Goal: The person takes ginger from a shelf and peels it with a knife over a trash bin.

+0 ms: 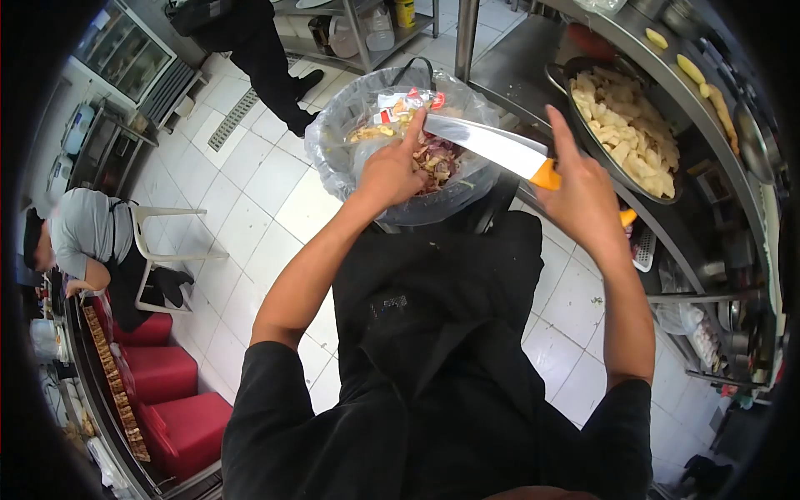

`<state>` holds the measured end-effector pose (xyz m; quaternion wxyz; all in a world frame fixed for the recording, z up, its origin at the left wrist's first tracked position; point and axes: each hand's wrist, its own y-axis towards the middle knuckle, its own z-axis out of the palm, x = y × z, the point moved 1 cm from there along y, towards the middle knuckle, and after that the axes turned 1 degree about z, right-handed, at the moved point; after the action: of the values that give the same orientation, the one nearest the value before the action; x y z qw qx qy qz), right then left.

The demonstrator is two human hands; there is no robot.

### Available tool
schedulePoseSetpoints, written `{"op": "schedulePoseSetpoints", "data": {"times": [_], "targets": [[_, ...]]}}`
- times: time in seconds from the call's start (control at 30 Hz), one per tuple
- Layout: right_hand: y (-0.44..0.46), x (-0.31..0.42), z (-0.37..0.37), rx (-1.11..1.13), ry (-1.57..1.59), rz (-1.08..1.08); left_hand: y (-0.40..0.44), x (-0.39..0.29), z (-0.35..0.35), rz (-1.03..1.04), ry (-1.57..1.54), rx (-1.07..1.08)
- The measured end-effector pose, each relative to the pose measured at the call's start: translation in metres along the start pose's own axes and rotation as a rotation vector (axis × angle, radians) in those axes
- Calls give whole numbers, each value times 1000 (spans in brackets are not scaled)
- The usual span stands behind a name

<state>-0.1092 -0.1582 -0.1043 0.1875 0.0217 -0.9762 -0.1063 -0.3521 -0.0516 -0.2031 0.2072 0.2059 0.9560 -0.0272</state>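
My right hand [583,196] is wrapped round the orange handle of a wide-bladed kitchen knife [492,143], its index finger pointing up and away. The handle's end shows past the wrist side of the hand. The blade lies across the air above a bin [333,158] lined with clear plastic. My left hand [392,171] is over the bin's near side, index finger stretched out at the blade's tip and the other fingers partly curled. Food scraps and peelings [437,162] lie in the bin, with red-and-white packaging [400,107] among them.
To the right, a large pan [629,133] of pale cut pieces stands on a metal counter [517,96], below a shelf with yellowish roots [690,68]. A person in grey [92,229] bends beside a white chair [171,217] and red bins [158,375]. Another person's dark-clothed legs [267,67] stand beyond.
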Motion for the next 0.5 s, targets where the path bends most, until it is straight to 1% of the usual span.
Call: {"op": "schedulePoseSetpoints", "data": {"times": [0.03,0.13,0.23,0.27,0.37,0.4,0.5], "targets": [[-4,-5,-6,-22,14,-8,2,4,2,-6,-6,-11],[-16,-19,-32,-20,2,80,11,24,11,-54,-8,3],[-25,-54,-44,99,402,209,13,27,5,-112,-27,21],[-29,-71,-35,147,735,195,14,26,1,-125,-34,27],[-41,-79,-12,323,1505,411,14,25,-5,-70,-139,-48],[-42,-77,-4,405,1689,398,11,18,-10,-31,-190,-105],[-39,-77,24,479,1949,345,-4,-14,-32,117,-224,-81]]}}
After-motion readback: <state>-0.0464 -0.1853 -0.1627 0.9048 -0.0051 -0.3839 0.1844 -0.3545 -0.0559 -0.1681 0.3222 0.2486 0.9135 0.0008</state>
